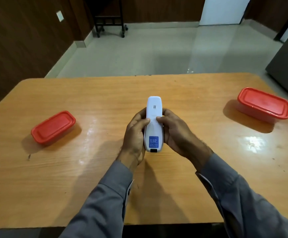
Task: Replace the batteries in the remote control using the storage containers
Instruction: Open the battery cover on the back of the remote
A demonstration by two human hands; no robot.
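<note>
Item held: white remote control [153, 124], back side up, lengthwise, raised over the middle of the wooden table [182, 177]. A blue label sat near its near end, with a small dark patch at the very end. Left hand [135, 134] curled round the remote's left edge, thumb laid on the back. Right hand [175, 132] curled round the right edge, thumb likewise on the back; the two thumb tips lay close together. Both wrists wore grey sleeves [105, 200]. Left container [53, 127]: red lid on, resting on the table well apart to the left. Right container [264, 104]: red lid on, at the far right. Beyond the table: pale tiled floor [157, 52] and dark wood-panelled walls [19, 40].
</note>
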